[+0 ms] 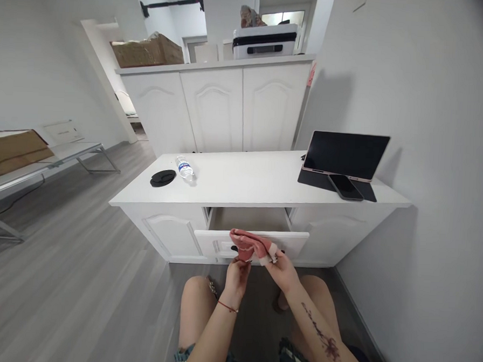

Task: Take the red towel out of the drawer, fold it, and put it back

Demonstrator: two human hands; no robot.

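Note:
In front of the open drawer [247,220] I hold a red-pink sock [249,243] with a pale cuff. It hangs folded across both hands, partly in front of the drawer face. My left hand [237,275] is closed on its lower left part, fingers curled under the cloth. At the pale end, my right hand [282,270] pinches the cuff between thumb and fingers. The part of the drawer's inside that shows is bare and greyish. A dark knob [234,248] on the drawer front shows beside the sock.
On the white cabinet top [242,175] lie a plastic bottle [184,169] and a black round object [163,178]. A tablet [346,155] stands at the right with a phone [345,187] before it. A taller cabinet [213,109] stands behind; a wall rises at right.

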